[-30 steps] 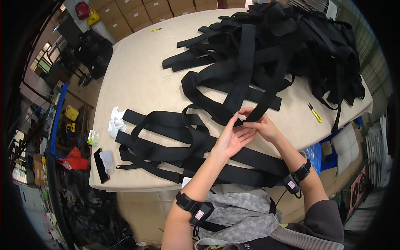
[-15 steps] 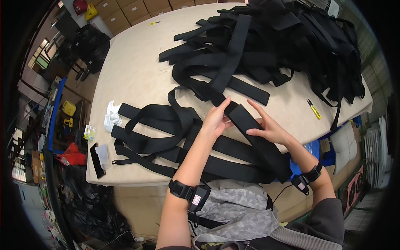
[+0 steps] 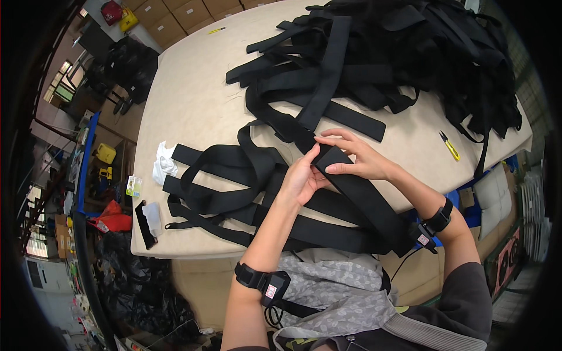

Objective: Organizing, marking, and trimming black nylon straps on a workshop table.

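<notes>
A wide black webbing strap (image 3: 369,202) runs from the table's near edge up to both my hands. Its upper end is gripped by my left hand (image 3: 301,180), thumb on top and fingers curled beneath. My right hand (image 3: 358,157) lies on the same part, its thumb pressed on the strap's face and its fingertips at the far edge, close to the left thumb. Another length of the strapping (image 3: 281,124) leads away beyond the left thumb. Looped black straps (image 3: 228,193) lie on the table to the left of my hands.
A big heap of black straps (image 3: 404,52) covers the far right of the cream-covered table (image 3: 193,99). Yellow-handled thread snips (image 3: 450,146) lie at right. Crumpled white tissue (image 3: 164,164) and a dark flat object (image 3: 144,227) sit near the left edge. Cardboard boxes (image 3: 190,14) stand behind.
My right hand has moved left and closed onto the strap beside my left hand; before, its fingers were spread. The left hand keeps its hold. The whole view has shifted slightly.
</notes>
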Tool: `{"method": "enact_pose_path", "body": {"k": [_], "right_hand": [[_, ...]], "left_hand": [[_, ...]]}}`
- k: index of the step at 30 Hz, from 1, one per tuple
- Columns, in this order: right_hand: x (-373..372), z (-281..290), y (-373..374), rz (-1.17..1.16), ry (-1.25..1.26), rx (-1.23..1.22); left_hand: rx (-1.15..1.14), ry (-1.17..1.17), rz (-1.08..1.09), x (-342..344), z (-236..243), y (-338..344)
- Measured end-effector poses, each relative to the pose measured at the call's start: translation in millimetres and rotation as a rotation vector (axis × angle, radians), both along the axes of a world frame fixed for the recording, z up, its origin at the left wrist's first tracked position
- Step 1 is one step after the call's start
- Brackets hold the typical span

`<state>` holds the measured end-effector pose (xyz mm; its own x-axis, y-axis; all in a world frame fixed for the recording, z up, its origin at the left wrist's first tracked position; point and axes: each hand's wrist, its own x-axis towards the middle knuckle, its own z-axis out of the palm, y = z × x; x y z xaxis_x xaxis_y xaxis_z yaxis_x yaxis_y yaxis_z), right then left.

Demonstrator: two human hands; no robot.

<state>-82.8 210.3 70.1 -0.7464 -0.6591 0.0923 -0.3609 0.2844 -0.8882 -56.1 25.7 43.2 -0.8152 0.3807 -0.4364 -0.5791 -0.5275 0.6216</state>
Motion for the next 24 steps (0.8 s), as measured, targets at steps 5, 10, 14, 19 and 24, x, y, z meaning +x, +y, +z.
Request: {"method": "enact_pose_path", "body": {"k": [5, 10, 14, 19, 24], "right_hand": [[-7, -8, -8, -0.039, 0.461, 0.033], [-8, -19, -16, -0.221, 0.899, 0.083], [44, -5, -33, 0.049, 0.764, -0.165], [107, -1, 43, 0.124, 0.403, -0.068], [141, 17, 114, -0.047, 0.202, 0.186]], "left_hand": [[-0.088, -0.013, 0.081, -2, 8, 10], [0.005, -0.116, 0.234, -26, -4, 18], [-0.019, -0.24, 0.443, -76, -27, -30], [-0.023, -0.127, 0.521, -124, -14, -91], [-0.104, -0.058, 0.645, -158, -28, -102]]}}
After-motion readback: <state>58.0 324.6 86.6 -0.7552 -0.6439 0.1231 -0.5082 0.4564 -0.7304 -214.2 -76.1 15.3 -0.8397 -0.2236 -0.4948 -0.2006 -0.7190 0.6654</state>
